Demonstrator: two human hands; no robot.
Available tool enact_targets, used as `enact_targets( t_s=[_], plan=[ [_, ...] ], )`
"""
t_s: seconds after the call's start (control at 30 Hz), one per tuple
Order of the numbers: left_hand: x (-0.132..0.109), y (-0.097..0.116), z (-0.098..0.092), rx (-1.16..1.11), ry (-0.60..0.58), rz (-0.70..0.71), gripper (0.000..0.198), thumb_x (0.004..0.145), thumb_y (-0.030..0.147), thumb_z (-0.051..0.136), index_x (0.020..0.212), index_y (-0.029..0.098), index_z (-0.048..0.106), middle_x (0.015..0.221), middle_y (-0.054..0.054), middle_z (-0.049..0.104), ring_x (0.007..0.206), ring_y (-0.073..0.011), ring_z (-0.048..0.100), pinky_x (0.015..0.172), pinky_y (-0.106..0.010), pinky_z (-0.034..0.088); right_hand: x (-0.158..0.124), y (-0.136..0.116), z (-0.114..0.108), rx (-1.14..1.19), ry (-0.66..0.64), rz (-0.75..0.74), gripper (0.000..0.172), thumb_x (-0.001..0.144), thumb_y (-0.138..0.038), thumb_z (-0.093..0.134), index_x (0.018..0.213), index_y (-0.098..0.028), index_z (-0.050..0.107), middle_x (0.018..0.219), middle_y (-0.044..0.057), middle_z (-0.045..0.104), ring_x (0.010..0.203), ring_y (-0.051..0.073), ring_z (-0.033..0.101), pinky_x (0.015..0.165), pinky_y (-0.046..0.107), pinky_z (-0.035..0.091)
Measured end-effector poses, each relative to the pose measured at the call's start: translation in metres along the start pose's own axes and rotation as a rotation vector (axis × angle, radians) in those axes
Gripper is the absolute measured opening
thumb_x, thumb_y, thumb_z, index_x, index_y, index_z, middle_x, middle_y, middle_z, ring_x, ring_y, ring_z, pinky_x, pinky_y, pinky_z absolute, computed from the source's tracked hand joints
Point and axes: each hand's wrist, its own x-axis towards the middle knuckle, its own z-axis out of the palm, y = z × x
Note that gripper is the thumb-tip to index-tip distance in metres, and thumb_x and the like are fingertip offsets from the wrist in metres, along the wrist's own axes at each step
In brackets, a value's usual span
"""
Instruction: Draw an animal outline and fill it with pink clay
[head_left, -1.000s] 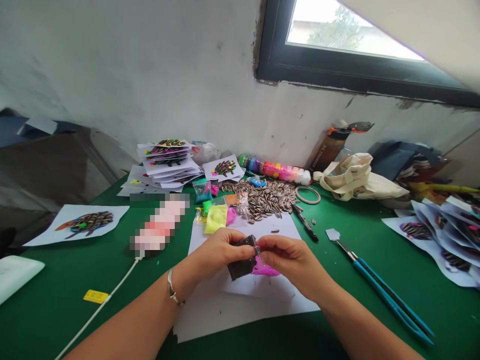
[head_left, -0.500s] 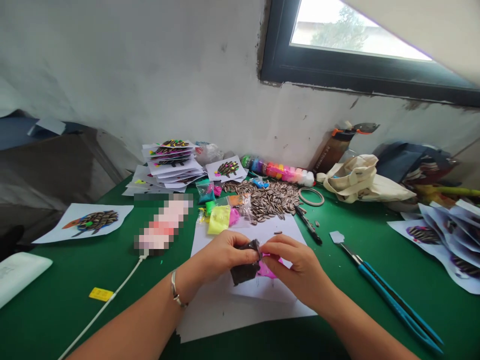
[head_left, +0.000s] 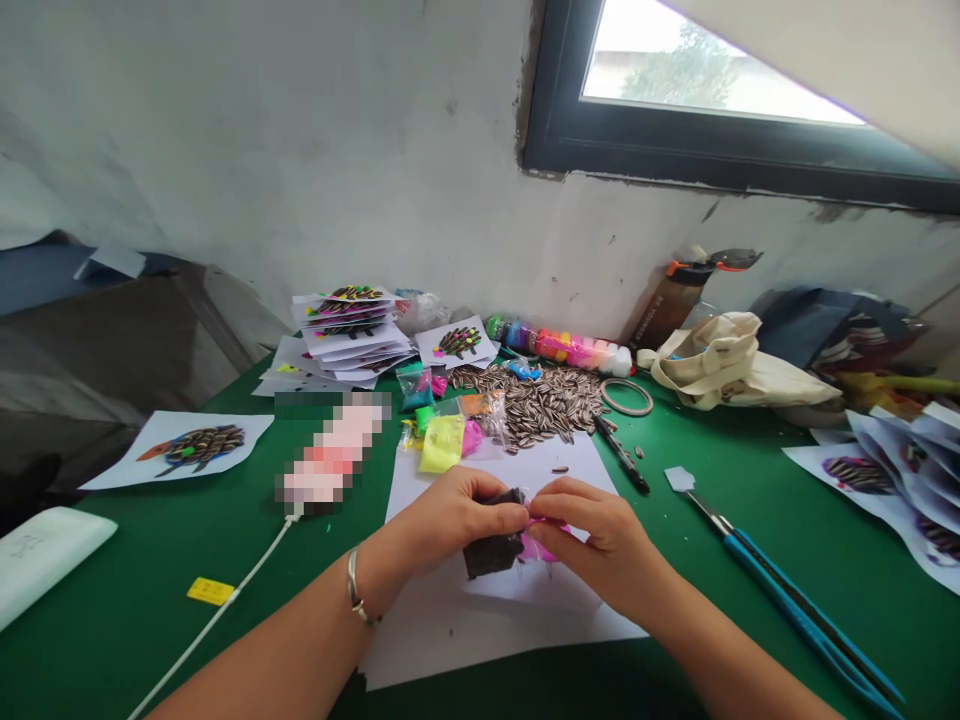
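Note:
My left hand (head_left: 469,508) is closed around a plastic packet of black modelling clay (head_left: 491,550), its thumb lying across the top. At the right end of that packet, the thumb and fingers of my right hand (head_left: 589,520) pinch its clear plastic edge. Something pink in clear plastic, seemingly a pink clay packet (head_left: 534,548), shows just under the right fingers; whether they also grip it I cannot tell. Both hands are above white paper sheets (head_left: 420,640). Close beyond them lie a yellow clay packet (head_left: 442,443) and one loose sunflower seed (head_left: 559,469).
A heap of sunflower seeds (head_left: 555,400) lies behind the paper. Right of it are a tape ring (head_left: 627,397), a black pen (head_left: 622,455) and blue-handled tweezers (head_left: 795,600). Seed pictures are stacked (head_left: 349,340) at the back left. A white cable (head_left: 225,610) crosses the left side.
The view has shifted slightly, so everything sits a little more to the right. Both hands keep their hold at the black packet, with the right fingers moved only slightly.

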Motion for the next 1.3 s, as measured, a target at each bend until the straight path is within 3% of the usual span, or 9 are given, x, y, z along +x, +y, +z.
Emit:
enact_targets(
  t_s=[0.13, 0.5, 0.87, 1.1, 1.3],
  plan=[
    [-0.0009, 0.0033, 0.0026, 0.044, 0.026, 0.04, 0.038, 0.074, 0.047, 0.07, 0.062, 0.014, 0.057, 0.057, 0.006, 0.039, 0.055, -0.0081, 0.031, 0.05, -0.023, 0.023, 0.0005, 0.0012, 0.0034, 0.009, 0.03, 0.01, 0.014, 0.085, -0.014, 0.058, 0.081, -0.021, 0.069, 0.076, 0.003, 0.062, 0.068, 0.014, 0.058, 0.061, 0.027, 0.045],
    [0.001, 0.002, 0.0026, 0.029, 0.043, 0.033, 0.033, 0.072, 0.045, 0.072, 0.066, 0.014, 0.061, 0.058, 0.005, 0.046, 0.055, -0.0094, 0.038, 0.052, -0.023, 0.029, 0.003, -0.0026, -0.0002, 0.082, -0.012, 0.165, 0.01, 0.083, -0.014, 0.058, 0.082, -0.02, 0.066, 0.074, 0.001, 0.06, 0.069, 0.014, 0.055, 0.064, 0.027, 0.043],
    [0.0012, -0.0007, 0.0055, -0.019, 0.02, -0.018, 0.037, 0.069, 0.047, 0.075, 0.063, 0.014, 0.06, 0.056, 0.006, 0.044, 0.054, -0.0086, 0.036, 0.051, -0.023, 0.026, 0.0006, 0.0033, 0.0059, -0.014, 0.066, 0.065, 0.013, 0.085, -0.015, 0.056, 0.078, -0.021, 0.065, 0.073, 0.001, 0.06, 0.067, 0.014, 0.055, 0.062, 0.026, 0.042],
    [0.0, 0.0027, 0.0059, -0.06, 0.017, -0.01, 0.033, 0.068, 0.042, 0.076, 0.065, 0.012, 0.061, 0.057, 0.004, 0.047, 0.054, -0.0084, 0.038, 0.052, -0.023, 0.028, -0.0043, 0.002, 0.0062, -0.094, 0.088, -0.079, 0.018, 0.09, -0.015, 0.052, 0.091, -0.021, 0.068, 0.084, 0.006, 0.063, 0.073, 0.016, 0.059, 0.065, 0.028, 0.046],
    [0.0006, 0.0011, 0.0052, -0.12, 0.034, -0.037, 0.029, 0.068, 0.037, 0.076, 0.068, 0.012, 0.061, 0.057, 0.004, 0.05, 0.053, -0.0088, 0.043, 0.051, -0.023, 0.032, -0.0019, -0.0022, 0.0056, -0.028, 0.119, -0.036, 0.016, 0.089, -0.017, 0.055, 0.09, -0.022, 0.07, 0.085, 0.005, 0.065, 0.076, 0.016, 0.06, 0.067, 0.028, 0.047]
  ],
)
